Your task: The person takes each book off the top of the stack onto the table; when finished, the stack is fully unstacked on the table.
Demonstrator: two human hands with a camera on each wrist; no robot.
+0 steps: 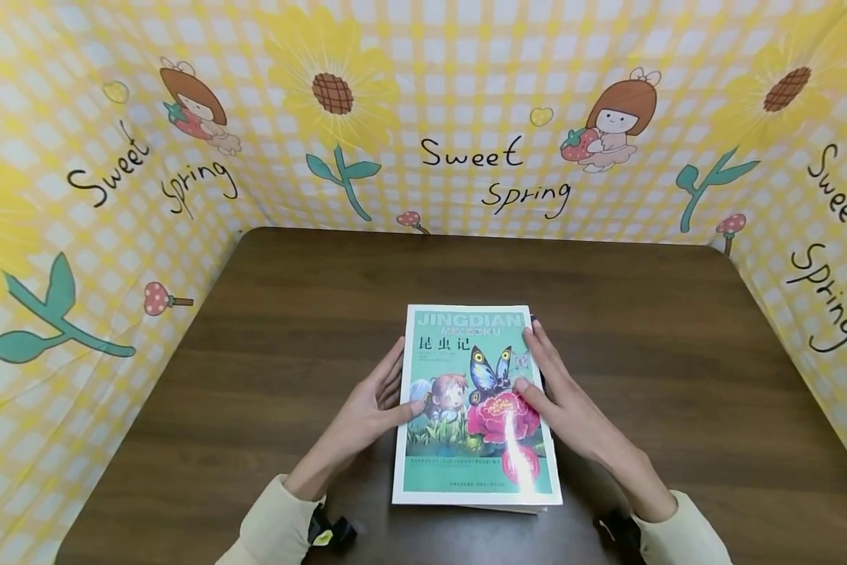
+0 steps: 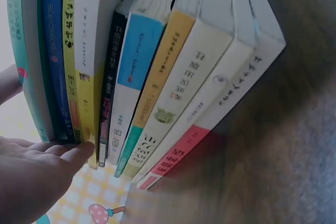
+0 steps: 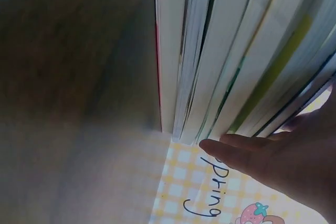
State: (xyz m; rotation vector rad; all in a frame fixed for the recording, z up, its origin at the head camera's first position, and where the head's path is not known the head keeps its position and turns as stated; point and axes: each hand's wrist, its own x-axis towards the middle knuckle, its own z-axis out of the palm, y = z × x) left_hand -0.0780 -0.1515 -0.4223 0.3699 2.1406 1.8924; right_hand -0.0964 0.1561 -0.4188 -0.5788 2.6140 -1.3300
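A tall stack of books (image 2: 152, 72) stands on the table, and the top book (image 1: 458, 475) has a teal cover with a butterfly and a pink flower. My left hand (image 1: 366, 412) lies along the stack's left side, fingers against the spines and thumb on the top cover. On the opposite side, my right hand (image 1: 571, 412) has its straight fingers (image 3: 231, 150) against the page edges, with its thumb also on that cover. In the left wrist view the spines show mixed colours and sit slightly unevenly. The head view hides most of the lower books.
A dark brown wooden table (image 1: 310, 290) spreads around the stack. Yellow checked cloth (image 1: 465, 86) with printed flowers and lettering walls off its back and both sides. Each wrist bears a dark strap (image 1: 331, 534) near a pale sleeve (image 1: 275, 526).
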